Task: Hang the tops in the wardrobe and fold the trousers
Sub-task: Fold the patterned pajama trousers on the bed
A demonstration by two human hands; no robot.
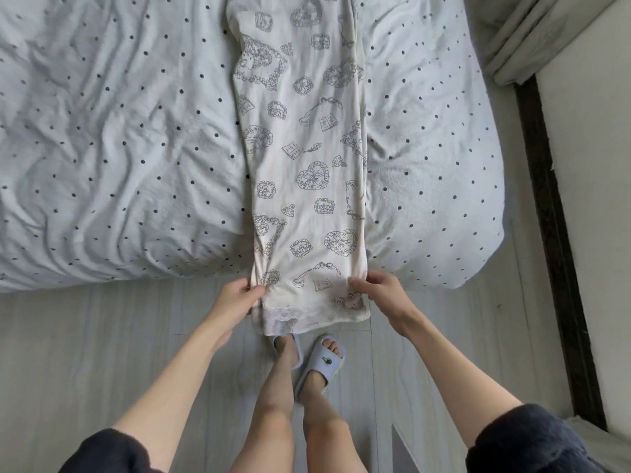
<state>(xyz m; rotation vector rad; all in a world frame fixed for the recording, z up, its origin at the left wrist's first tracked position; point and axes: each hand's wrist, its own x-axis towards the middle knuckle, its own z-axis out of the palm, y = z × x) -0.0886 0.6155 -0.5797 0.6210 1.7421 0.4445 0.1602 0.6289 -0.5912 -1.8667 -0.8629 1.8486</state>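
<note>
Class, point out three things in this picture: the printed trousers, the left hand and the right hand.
printed trousers (pixel 300 158), head view, middle of the cloth lying on the bed.
left hand (pixel 235 298), head view, back of the hand pinching the left edge.
right hand (pixel 379 290), head view, back of the hand pinching the right edge.

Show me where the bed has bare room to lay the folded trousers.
Bare duvet lies left of the trousers, the widest patch. A narrower strip lies right, out to the bed's edge. The middle is taken; left hand and right hand pinch the hem.
</note>
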